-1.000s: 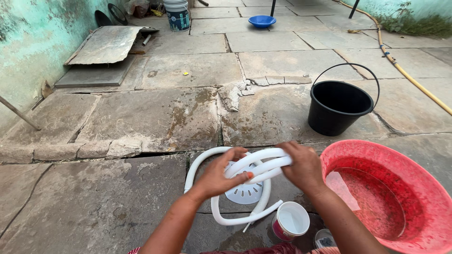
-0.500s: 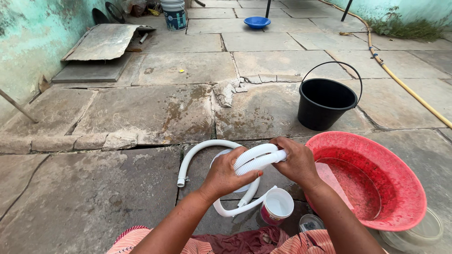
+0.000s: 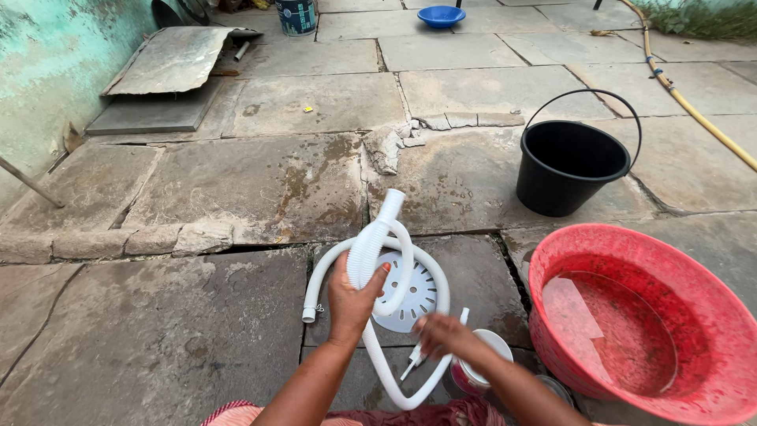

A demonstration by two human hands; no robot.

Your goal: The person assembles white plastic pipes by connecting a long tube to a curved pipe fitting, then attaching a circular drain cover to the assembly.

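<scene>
Plainly, white hose [image 3: 371, 260] in left hand [image 3: 351, 304] (right hand [image 3: 443, 335] blurred, perhaps empty).

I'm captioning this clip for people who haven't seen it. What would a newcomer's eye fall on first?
First the white corrugated hose, looped and held up at centre by the left hand, over a round white perforated disc on the stone floor. Next the big red basin of water at lower right, with a black bucket behind it. The right hand is blurred, low by a small white cup.
</scene>
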